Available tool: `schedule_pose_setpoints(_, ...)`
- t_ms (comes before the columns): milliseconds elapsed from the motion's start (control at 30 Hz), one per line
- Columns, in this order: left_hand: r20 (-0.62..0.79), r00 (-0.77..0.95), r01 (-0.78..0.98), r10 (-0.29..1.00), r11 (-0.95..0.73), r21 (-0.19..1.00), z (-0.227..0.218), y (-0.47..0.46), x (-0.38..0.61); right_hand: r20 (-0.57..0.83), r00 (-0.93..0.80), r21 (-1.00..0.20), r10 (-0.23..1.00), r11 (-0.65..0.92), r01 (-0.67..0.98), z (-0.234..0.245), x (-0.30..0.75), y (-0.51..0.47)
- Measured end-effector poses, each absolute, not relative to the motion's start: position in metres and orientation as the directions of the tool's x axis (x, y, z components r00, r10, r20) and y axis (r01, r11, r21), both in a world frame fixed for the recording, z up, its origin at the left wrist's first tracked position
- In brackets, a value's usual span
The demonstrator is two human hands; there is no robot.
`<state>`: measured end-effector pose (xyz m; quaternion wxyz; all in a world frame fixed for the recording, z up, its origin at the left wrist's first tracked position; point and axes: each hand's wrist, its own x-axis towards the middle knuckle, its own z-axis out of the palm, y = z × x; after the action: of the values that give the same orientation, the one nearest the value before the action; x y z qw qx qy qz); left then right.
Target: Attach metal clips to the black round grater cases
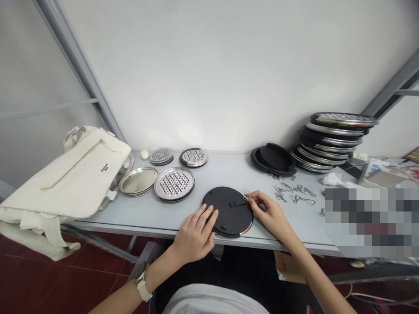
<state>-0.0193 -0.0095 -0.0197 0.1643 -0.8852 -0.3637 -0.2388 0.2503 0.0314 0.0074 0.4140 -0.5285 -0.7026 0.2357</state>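
Observation:
A round black disc (229,211) lies flat near the front edge of the grey table (225,170), with a metal rim showing under its right side. My left hand (195,235) rests with spread fingers on the disc's left edge. My right hand (270,211) pinches a small metal clip (246,199) at the disc's upper right edge, next to a small black tab near its centre.
Several loose metal clips (293,192) lie right of the disc. Perforated metal grater discs (174,183) and a plain metal plate (138,181) sit at left, beside a cream bag (72,174). Black lids (273,159) and a tall stack of discs (334,141) stand at back right.

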Motion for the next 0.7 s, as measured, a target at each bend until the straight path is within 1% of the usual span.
schedule_pose_setpoints(333, 0.554, 0.616, 0.726, 0.56, -0.677, -0.124, -0.0187, -0.0093, -0.019, 0.262, -0.129, -0.786, 0.957, 0.288, 0.546, 0.0114, 0.2465, 0.0288)
schedule_pose_setpoints(700, 0.55, 0.616, 0.725, 0.564, -0.679, -0.116, -0.02, -0.0099, -0.0191, 0.249, -0.137, -0.812, 0.959, 0.284, 0.51, 0.0155, 0.2467, 0.0264)
